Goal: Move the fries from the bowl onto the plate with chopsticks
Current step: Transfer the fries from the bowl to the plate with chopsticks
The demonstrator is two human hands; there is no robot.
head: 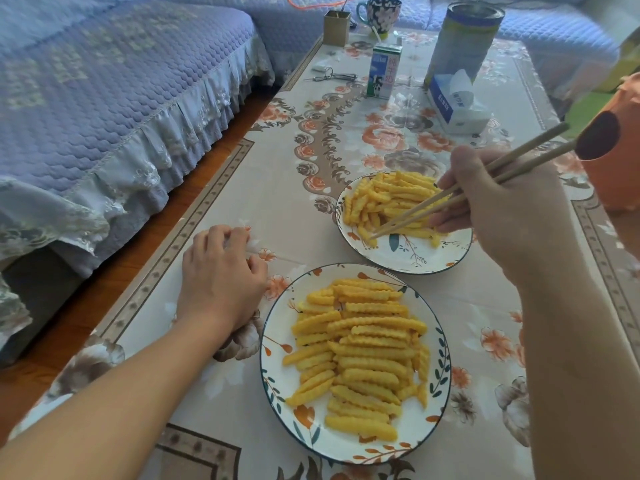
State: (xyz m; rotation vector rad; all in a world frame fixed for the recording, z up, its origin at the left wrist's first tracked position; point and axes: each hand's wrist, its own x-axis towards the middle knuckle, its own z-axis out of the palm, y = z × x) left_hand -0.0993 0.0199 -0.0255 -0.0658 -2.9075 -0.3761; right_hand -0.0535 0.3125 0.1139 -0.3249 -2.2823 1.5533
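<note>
- Floral tablecloth (346,140) carries everything.
- Crinkle-cut yellow fries (388,199) remain in the far floral bowl (415,261); many cover the near round leaf-rimmed plate (277,375).
- Right hand (502,202) pinches wooden chopsticks (433,206), tips at one edge fry: squeeze mid-length, lift level.
- Left hand (221,271) rests loosely curled, holding nothing.

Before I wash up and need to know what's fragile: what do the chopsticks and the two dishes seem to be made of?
The chopsticks look like plain wood or bamboo: matt tan, no shine. The bowl and the plate look like glazed ceramic: glossy white with printed leaves and flowers and a dark rim line. Melamine cannot be ruled out from this view.
</note>
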